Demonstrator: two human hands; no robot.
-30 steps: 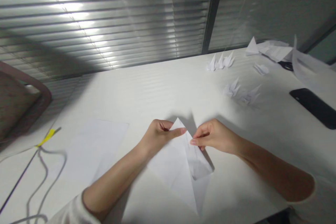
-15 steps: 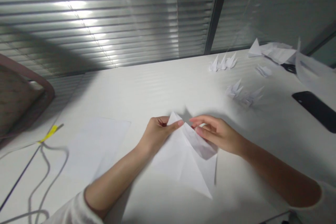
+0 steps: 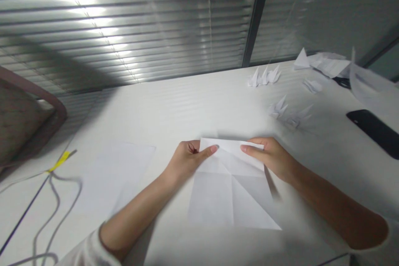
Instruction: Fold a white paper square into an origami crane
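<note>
The left hand (image 3: 187,162) and right hand (image 3: 271,158) grasp the top edge of a creased white paper (image 3: 232,197) between their fingers (image 3: 207,150). Open desk (image 3: 199,108) lies beyond this edge, and another paper sheet (image 3: 115,174) lies near the left hand.

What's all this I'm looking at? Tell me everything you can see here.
creased paper sheet: 1, white, on the desk under both hands
desk: 1, white, under everything
paper cranes: about five, white, far right of the desk
flat paper sheet: 1, white, left of the hands
crumpled paper pile: 1, white, back right corner
phone: 1, black, right side of the desk
cable: 1, grey, looped at front left
tape: 1 strip, yellow, on a dark cord at left
chair: 1, brown, left of the desk
window blinds: 1 set, grey, behind the desk
left hand: 1, on the sheet's top left
right hand: 1, on the sheet's top right
</note>
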